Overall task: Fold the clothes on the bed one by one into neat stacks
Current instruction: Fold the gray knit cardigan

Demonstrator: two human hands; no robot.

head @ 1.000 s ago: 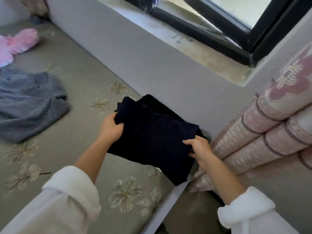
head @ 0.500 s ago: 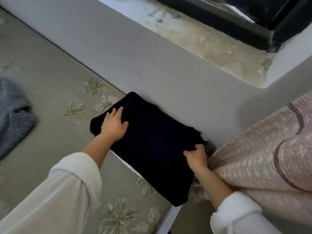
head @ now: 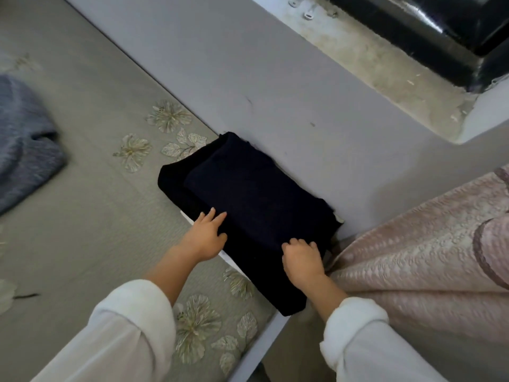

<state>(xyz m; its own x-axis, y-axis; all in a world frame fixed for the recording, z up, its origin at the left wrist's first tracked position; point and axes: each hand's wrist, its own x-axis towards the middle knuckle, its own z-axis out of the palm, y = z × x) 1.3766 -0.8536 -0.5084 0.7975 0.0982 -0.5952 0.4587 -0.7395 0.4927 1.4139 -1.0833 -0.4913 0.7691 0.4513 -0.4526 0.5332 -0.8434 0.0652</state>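
Garment (head: pixel 256 188) under both hands: left hand (head: pixel 205 238) flat, right hand (head: pixel 301 259) curled

Grey wall (head: pixel 248 86) runs diagonally, a few dark scuffs on it. Rough, dusty concrete window ledge (head: pixel 385 78) above it, small metal pieces (head: pixel 307 14) near its top end. Glossy black window frame (head: pixel 440 31) along ledge. Pink quilted fabric (head: pixel 427 257) lower right, against wall.

Dark navy folded garment (head: pixel 248 194): matt fine-knit cloth. Grey-green bedspread (head: pixel 82 216): matt woven cloth, embroidered flowers with a slight sheen. Blue-grey sweater (head: pixel 22 150): fuzzy knit. Pink quilted cover (head: pixel 413 257): puckered, faint sheen. Grey wall (head: pixel 248 78): smooth matt paint. Pale windowsill (head: pixel 385 73): rough, gritty, concrete-like. Black window frame (head: pixel 427 20): glossy. My white sleeve cuffs (head: pixel 132 307): soft fleecy cloth.
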